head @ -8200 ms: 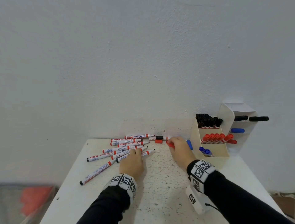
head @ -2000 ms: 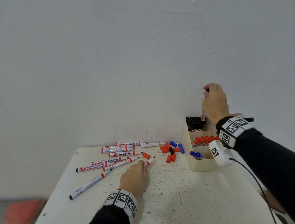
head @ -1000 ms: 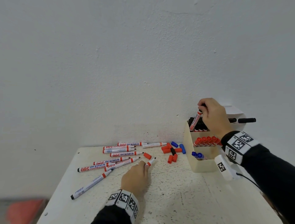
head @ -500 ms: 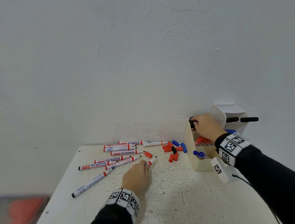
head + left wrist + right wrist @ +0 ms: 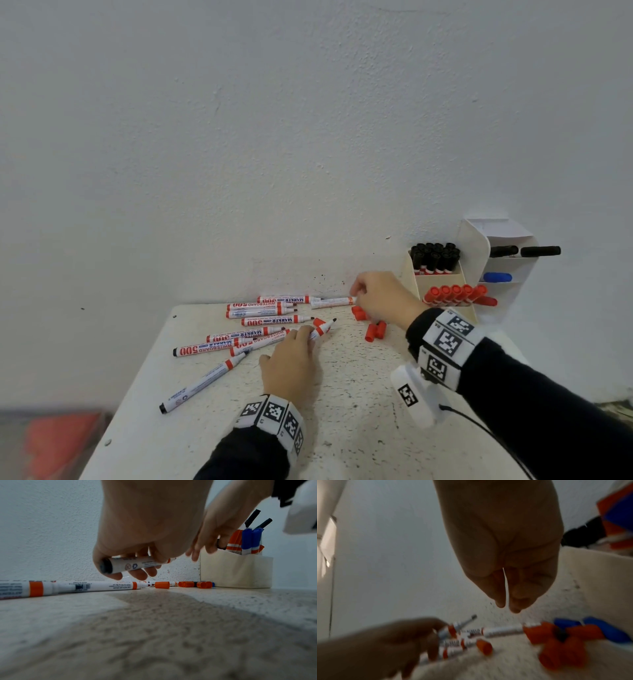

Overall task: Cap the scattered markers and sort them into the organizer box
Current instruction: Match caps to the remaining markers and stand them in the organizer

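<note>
uncapped marker [image 5: 320, 331] gripped in the left hand [image 5: 291, 363], tip toward loose caps [image 5: 373, 330] by the organizer box [image 5: 442, 291]. right hand [image 5: 380, 299] hovers over the caps, fingers loose, seemingly holding nothing. risks: the bare tip could smear the table [image 5: 342, 428]; a nudged cap could roll. bare table lies nearer the person; the wall is just behind.

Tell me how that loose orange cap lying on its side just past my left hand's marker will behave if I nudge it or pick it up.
The orange cap is a short cylinder lying on its side, so a nudge would probably roll it across the table. It looks like rigid plastic, likely stiff and light, easy to pinch. Its smooth surface may be slightly slippery, so the right hand should pinch it across the sides.
</note>
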The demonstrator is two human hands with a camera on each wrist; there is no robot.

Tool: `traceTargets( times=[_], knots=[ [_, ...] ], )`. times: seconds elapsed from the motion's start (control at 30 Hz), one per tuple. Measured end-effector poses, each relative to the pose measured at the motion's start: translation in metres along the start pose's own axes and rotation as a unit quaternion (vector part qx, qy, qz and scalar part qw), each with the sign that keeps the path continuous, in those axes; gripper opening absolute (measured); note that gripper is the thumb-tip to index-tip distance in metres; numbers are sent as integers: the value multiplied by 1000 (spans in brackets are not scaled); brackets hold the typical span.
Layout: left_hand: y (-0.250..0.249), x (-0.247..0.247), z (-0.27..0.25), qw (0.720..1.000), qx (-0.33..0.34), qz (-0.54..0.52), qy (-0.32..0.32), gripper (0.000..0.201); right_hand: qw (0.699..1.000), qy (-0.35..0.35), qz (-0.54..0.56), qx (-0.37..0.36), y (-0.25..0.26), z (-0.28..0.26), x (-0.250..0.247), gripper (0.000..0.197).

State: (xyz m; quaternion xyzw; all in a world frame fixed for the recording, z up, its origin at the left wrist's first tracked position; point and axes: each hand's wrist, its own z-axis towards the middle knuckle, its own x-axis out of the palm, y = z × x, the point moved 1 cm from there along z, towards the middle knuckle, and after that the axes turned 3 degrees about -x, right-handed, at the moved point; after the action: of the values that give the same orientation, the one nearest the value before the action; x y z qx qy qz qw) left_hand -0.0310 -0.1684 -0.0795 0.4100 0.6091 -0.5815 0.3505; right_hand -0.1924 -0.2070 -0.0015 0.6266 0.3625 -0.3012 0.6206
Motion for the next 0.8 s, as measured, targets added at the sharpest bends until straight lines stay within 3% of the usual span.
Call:
traceTargets(
  times=[0.1, 0.2, 0.37, 0.53, 0.67, 0.8],
  knots=[
    [0, -1, 2, 1000, -15, 6, -10, 39, 993, 78, -85, 37, -14, 1, 27, 37],
    [1, 0, 1, 1000, -2, 15, -16, 39, 984, 107, -130, 50, -28, -2, 41, 52],
    [1, 0, 1, 1000, -4, 11, -16, 38, 988, 51, -136, 52, -49, -3, 54, 38],
    [0, 1, 0, 1000, -5, 14, -8, 38, 992, -57, -102, 49, -61, 11, 58, 29],
    [0, 0, 0, 1000, -6, 14, 1, 38, 982, -12, -162, 91, -63, 15, 63, 32],
    [0, 1, 0, 1000, -5, 12, 3, 37, 981, -26, -164, 98, -68, 15, 63, 32]
  ],
)
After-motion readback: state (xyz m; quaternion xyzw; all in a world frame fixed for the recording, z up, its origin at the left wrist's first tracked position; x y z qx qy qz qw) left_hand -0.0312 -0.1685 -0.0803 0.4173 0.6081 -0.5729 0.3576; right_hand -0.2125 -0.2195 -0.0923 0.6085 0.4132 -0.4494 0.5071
